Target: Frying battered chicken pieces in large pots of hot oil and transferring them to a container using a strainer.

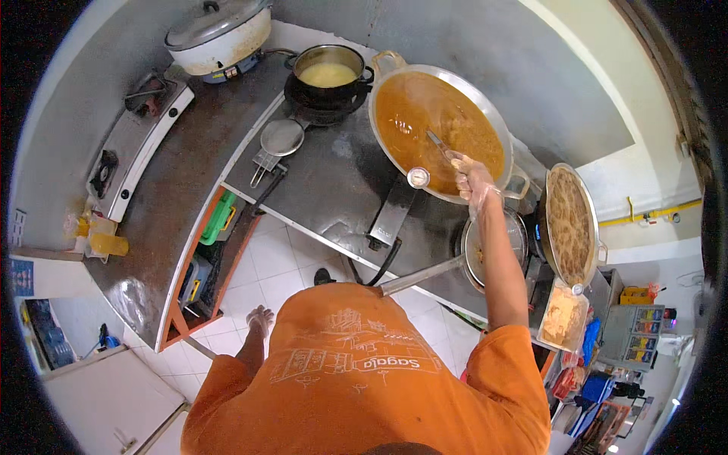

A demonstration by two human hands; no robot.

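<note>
My right hand (476, 181), in a clear plastic glove, grips a metal utensil (437, 140) that looks like tongs. It is held over a wide metal wok (500, 122) filled with orange-brown liquid (409, 102), and whether its tip touches the liquid I cannot tell. A round dial thermometer (418, 177) sits at the wok's near rim. Below my right forearm lies a long-handled round strainer (469, 250), partly hidden by the arm. My left hand (260, 318), also gloved, hangs low beside my body above the tiled floor, fingers apart and holding nothing.
Right of the wok stands a second pan (569, 222) of bubbling brown liquid, with a tub of pale food (563, 318) below it. A black pot (329, 67) holds yellowish liquid. Left are a rice cooker (222, 51), a gas stove (142, 142) and a small round strainer (282, 137).
</note>
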